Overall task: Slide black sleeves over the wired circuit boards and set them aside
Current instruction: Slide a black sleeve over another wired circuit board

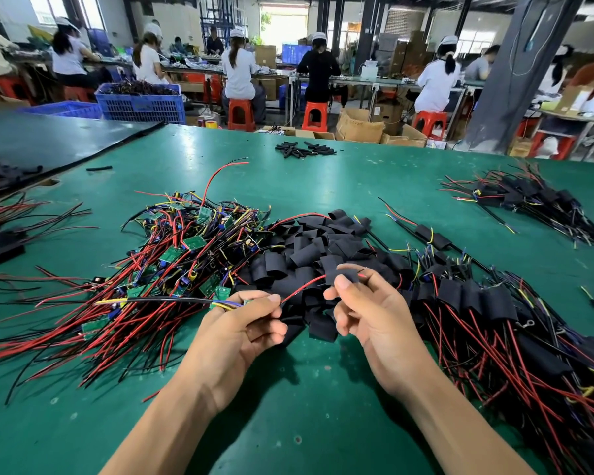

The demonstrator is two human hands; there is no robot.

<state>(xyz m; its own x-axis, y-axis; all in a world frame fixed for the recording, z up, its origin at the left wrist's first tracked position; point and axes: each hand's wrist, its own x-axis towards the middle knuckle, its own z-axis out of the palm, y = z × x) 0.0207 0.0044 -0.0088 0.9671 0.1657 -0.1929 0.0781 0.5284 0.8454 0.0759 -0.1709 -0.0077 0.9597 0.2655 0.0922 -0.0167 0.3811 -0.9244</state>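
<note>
The left hand (240, 323) has its fingers curled round a wired circuit board (222, 304) (the board itself is mostly hidden in the grip). A black cable (168, 299) runs out to that hand's left, and a red wire (302, 286) arches across the gap to the right hand (367, 313). The right hand pinches a black sleeve (345, 275) between thumb and forefinger, with its other fingers loosely curled. The red wire's tip shows just past the sleeve's far edge. Both hands are raised a little above a green table (306, 423). Directly beyond them lies a heap of loose sleeves (316, 248), its near edge just under the fingers. To the left of the left hand and beyond it spreads a tangle of bare boards (192, 248), with red and black leads fanning out further left. Just right of the right hand sits a pile of sleeved boards (477, 296), its wires trailing toward the person. Well apart, farther right and beyond, lies another sleeved bundle (528, 200). Far beyond the hands there is a small cluster of thin black tubes (306, 149), and far to the left a black mat (48, 138). Past the table stand a blue crate (141, 101) and people seated on red stools (242, 114) at long benches.
</note>
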